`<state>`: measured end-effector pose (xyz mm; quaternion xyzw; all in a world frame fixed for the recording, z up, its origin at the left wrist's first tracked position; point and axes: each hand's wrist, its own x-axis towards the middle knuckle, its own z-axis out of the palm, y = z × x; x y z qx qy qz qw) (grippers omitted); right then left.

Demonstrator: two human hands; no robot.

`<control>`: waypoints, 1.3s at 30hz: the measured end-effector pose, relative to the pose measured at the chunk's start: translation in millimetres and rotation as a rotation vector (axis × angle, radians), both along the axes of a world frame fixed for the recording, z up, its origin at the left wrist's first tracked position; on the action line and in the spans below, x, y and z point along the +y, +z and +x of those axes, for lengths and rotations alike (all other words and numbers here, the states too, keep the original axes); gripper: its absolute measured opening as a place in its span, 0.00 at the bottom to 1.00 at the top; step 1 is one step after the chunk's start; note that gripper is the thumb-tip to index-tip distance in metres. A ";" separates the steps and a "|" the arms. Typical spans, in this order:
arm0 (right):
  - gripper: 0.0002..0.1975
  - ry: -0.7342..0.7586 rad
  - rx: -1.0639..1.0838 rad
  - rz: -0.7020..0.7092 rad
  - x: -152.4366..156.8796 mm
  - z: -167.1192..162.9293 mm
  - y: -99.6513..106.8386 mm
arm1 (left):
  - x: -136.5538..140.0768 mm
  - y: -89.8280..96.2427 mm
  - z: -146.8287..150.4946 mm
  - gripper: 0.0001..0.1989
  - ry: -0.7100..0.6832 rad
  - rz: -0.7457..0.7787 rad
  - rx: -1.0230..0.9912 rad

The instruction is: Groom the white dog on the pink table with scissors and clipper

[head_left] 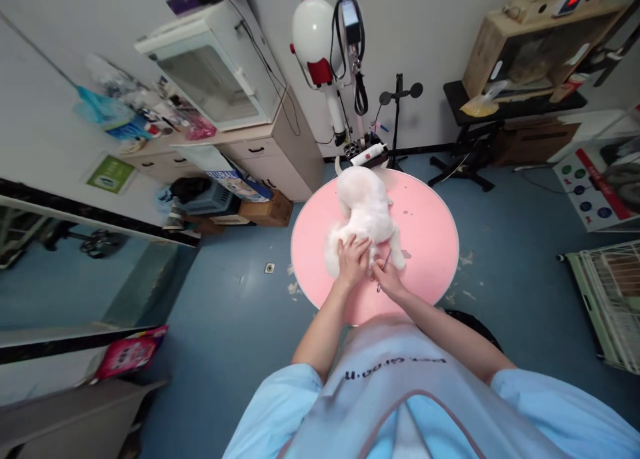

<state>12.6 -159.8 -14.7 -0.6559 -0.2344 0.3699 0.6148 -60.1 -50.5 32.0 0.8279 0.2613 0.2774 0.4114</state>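
Right hand [389, 278] grips slim scissors [388, 256], left hand [354, 260] lies spread on the white dog [367, 206] just ahead on the pink worktop [430, 239], and one sudden squirm could mean a nasty nick!

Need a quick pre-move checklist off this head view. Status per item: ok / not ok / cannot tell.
1. Left hand in contact with the white animal: ok, resting on its fur with fingers spread.
2. Right hand has a grip on the scissors-like tool: ok.
3. Tool tip clear of skin: cannot tell, too small at this scale.
4. Animal well inside the rim of the pink table: not ok, its far end reaches about the far rim.
5. White bottle clear of both hands: ok, it lies beyond the table's far side.
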 end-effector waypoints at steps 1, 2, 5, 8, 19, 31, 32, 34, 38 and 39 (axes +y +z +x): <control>0.20 -0.011 0.004 -0.017 1.7 -0.1 -0.5 | 4.6 -1.5 -3.2 0.14 0.000 0.005 0.009; 0.18 -0.042 0.014 -0.021 3.6 0.3 0.5 | 8.8 -1.9 -6.1 0.13 -0.009 0.006 0.014; 0.13 -0.209 0.072 0.073 11.6 4.6 13.0 | 18.0 0.7 -10.8 0.13 -0.079 0.004 0.033; 0.15 -0.270 0.102 0.167 23.2 10.0 32.7 | 20.5 4.2 -8.7 0.14 -0.139 0.026 0.071; 0.15 -0.520 -0.272 -0.262 -80.4 178.9 19.8 | 92.2 10.9 -9.0 0.24 -0.028 -0.013 0.249; 0.08 -0.671 -0.189 -0.989 -290.4 304.3 19.5 | 113.3 8.4 -1.6 0.32 0.053 -0.392 0.522; 0.08 -0.671 -0.186 -0.992 -294.5 306.2 18.9 | 108.8 9.4 -0.7 0.31 0.084 -0.404 0.537; 0.08 -0.663 -0.185 -0.994 -300.9 310.6 17.8 | 99.0 10.2 2.1 0.31 0.164 -0.395 0.544; 0.10 -0.636 -0.223 -1.012 -306.8 317.9 14.3 | 82.0 8.0 7.7 0.32 0.291 -0.323 0.544; 0.11 -0.627 -0.242 -1.019 -307.2 319.5 13.4 | 78.9 7.6 8.6 0.32 0.304 -0.315 0.546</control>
